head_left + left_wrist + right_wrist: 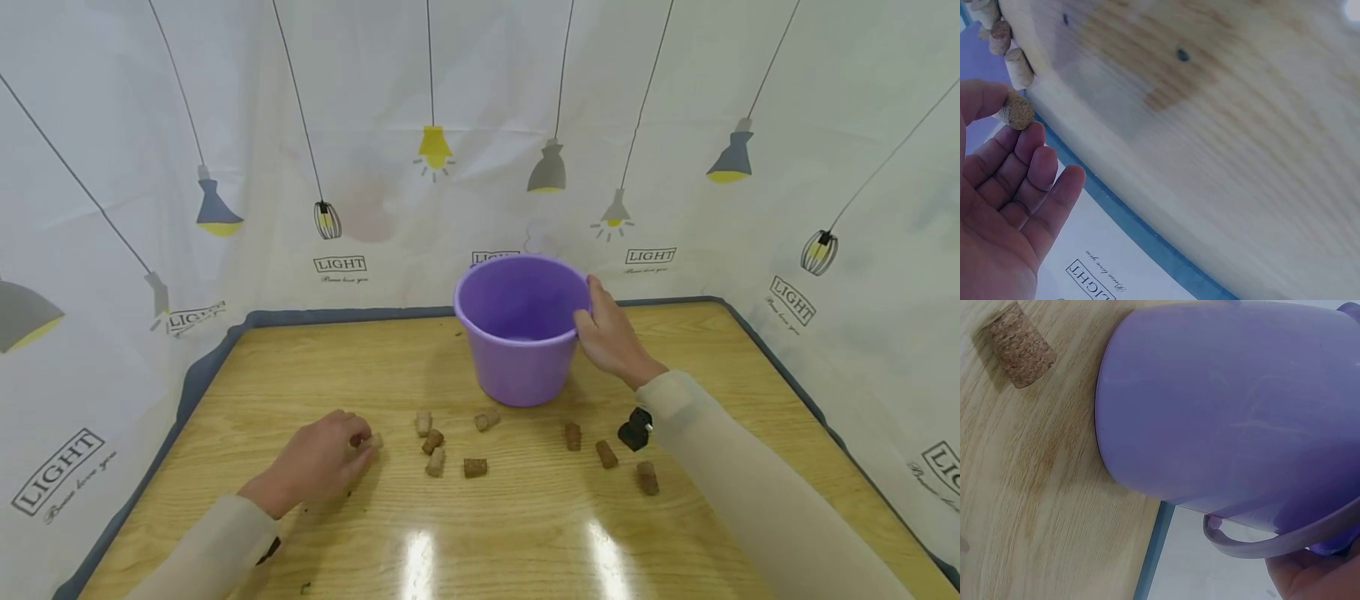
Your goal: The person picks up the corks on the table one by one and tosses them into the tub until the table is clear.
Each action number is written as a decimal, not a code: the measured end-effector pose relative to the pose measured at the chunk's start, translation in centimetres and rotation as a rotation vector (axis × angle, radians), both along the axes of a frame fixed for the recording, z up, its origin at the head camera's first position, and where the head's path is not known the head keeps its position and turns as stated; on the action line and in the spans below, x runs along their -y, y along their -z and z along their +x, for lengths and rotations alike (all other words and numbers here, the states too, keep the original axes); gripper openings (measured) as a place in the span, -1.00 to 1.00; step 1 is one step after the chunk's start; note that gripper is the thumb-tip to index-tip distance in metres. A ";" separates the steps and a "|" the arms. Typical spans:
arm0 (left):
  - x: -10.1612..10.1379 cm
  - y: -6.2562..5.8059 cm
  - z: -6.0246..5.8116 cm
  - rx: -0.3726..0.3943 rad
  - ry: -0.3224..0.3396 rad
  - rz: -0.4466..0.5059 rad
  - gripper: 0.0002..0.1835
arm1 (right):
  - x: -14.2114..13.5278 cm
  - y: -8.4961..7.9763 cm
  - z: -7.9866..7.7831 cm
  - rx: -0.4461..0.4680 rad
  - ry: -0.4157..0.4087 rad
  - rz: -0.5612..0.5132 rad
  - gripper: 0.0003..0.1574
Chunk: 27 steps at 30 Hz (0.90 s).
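Observation:
Between thumb and fingertips my left hand (pixel 324 457) pinches a cork (pixel 1017 111), over the left part of the table. My right hand (pixel 611 333) grips the rim of a purple bucket (pixel 521 367) on its right side, the thumb toward the inside. The bucket looks empty and stands toward the back of the table. In the right wrist view its handle (pixel 1254 549) hangs along the side near my fingers. Several corks lie in front of the bucket, among them a brown cork (pixel 476 467) and a pale cork (pixel 487 419).
More corks lie to the right, such as one (pixel 647 478) near my right sleeve. The wooden table (pixel 525 533) has a blue edge (pixel 352 316) and pale printed sheets (pixel 390 208) around it. Small dark bits (pixel 1182 55) are scattered at the left.

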<state>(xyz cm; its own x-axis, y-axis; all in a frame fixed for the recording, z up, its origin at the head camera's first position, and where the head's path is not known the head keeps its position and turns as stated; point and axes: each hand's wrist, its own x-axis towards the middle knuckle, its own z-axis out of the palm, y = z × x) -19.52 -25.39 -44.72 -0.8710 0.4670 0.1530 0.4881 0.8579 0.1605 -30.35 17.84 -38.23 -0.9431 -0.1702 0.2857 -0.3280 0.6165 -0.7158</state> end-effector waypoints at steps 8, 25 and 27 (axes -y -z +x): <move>-0.6 -1.0 -0.5 -0.064 0.048 0.015 -0.90 | -0.2 -0.3 -0.1 0.017 0.012 0.001 -0.11; -2.4 -2.6 -1.4 -0.128 0.094 0.068 -0.91 | 0.0 -0.2 0.2 0.031 0.017 -0.001 -0.11; -2.7 -2.8 -1.6 -0.138 0.101 0.069 -0.92 | 0.1 -0.2 0.3 0.033 0.015 0.001 -0.11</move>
<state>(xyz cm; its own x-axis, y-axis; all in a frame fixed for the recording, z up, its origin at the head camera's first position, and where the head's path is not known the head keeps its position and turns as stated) -21.09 -22.71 -41.95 -0.7888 0.5348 0.3031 0.5924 0.7928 0.1430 -30.05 17.79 -38.03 -0.9545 -0.1560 0.2543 -0.2949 0.6221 -0.7253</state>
